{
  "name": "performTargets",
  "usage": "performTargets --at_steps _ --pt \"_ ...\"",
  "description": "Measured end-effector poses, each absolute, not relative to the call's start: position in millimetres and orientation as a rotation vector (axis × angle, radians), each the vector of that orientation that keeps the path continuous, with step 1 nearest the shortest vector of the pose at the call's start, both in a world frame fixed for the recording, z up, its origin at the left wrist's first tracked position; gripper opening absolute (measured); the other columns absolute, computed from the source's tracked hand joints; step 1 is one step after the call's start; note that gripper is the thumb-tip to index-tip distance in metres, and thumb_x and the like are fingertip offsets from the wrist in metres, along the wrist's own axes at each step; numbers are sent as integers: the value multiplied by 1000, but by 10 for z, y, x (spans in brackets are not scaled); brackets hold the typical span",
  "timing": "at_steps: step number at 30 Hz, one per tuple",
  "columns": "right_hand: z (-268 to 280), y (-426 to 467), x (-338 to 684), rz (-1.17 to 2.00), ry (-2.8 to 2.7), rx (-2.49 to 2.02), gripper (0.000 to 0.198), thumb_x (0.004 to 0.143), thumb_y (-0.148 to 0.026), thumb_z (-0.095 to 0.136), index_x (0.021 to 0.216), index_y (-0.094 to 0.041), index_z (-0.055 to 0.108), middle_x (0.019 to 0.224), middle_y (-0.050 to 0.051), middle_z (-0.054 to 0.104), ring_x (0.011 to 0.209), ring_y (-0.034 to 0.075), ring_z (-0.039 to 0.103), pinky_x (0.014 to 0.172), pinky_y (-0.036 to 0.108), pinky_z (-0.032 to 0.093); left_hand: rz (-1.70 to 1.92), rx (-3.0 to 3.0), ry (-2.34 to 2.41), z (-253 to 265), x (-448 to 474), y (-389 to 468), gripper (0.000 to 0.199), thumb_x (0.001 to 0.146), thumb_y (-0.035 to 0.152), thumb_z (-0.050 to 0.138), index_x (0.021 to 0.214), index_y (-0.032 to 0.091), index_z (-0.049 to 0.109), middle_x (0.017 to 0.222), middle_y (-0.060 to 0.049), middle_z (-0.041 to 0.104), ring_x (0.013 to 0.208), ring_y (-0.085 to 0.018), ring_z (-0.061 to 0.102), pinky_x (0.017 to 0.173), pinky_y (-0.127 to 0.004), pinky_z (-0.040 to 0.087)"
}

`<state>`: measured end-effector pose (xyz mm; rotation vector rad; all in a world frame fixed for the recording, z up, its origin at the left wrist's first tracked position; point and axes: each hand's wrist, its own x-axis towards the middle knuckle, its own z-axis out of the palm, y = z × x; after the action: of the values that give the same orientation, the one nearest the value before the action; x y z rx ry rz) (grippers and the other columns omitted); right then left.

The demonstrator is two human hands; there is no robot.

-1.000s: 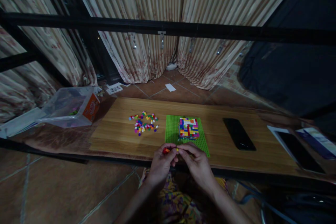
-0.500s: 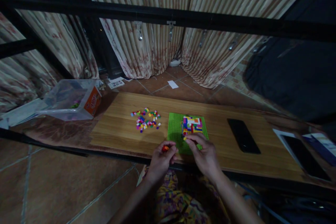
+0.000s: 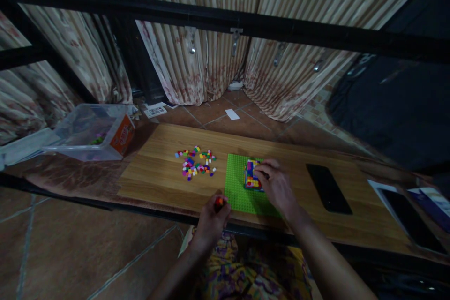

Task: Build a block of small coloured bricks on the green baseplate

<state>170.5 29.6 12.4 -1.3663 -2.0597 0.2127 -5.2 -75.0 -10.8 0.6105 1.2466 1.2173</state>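
Note:
My left hand [image 3: 211, 220] is closed around a few small red and orange toy building bricks [image 3: 219, 202], near the front edge of the table. My right hand [image 3: 279, 187] reaches over a low block of multicoloured toy bricks [image 3: 251, 174], with thumb and fingers pinched at its top. The fingers cover the right part of this block, and whatever is between them is hidden. The block stands on a green studded baseplate [image 3: 235, 192]. To the left, a scatter of loose coloured bricks [image 3: 195, 164] lies on the wooden tabletop [image 3: 151, 168].
A black phone [image 3: 328, 188] lies right of the baseplate. Farther right rests a dark tablet-like slab [image 3: 409, 218]. At the left stands a clear plastic box [image 3: 91, 133] with an orange label. A dark metal bar [image 3: 211, 16] crosses before the curtains [image 3: 168, 56].
My right hand has moved up and away from me, from the block's near side onto its top; the yellow brick at its fingertips is out of sight. My left hand has shifted slightly left and nearer.

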Motion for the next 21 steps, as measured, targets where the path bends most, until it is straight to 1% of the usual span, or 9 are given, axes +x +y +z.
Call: performTargets --at_steps 6,10,15,18,21 --pt "115 325 1693 200 -1998 -1399 21 84 -27 52 74 -22 69 91 6 59 84 19 57 80 34 46 1240 651 1216 -194 -61 -741 29 67 36 68 85 17 55 49 8 45 40 -5 37 42 -19 27" --pt "76 276 1681 118 -2054 -1381 22 86 -26 49 77 -22 69 91 6 61 85 20 56 80 34 45 1257 593 1229 -148 -59 -747 32 66 36 70 88 16 57 53 7 49 46 -7 43 47 -19 33" --pt "51 186 1660 0 -2121 -1391 24 88 -21 45 82 -22 68 93 6 61 87 21 55 78 33 45 1260 468 1223 -68 -64 -748 35 63 33 72 91 17 60 65 4 54 57 -10 53 54 -22 42" --pt "36 150 1643 2 -2144 -1387 26 89 -18 42 85 -22 67 94 7 61 88 21 55 78 32 46 1263 427 1178 -42 -69 -737 38 60 32 74 94 17 62 75 2 57 64 -11 56 58 -24 47" --pt "19 137 1631 24 -2159 -1374 28 90 -16 38 89 -22 66 97 7 62 88 20 56 78 32 47 1274 404 1126 -21 -63 -717 39 60 33 74 94 16 64 79 0 59 66 -12 57 61 -25 49"
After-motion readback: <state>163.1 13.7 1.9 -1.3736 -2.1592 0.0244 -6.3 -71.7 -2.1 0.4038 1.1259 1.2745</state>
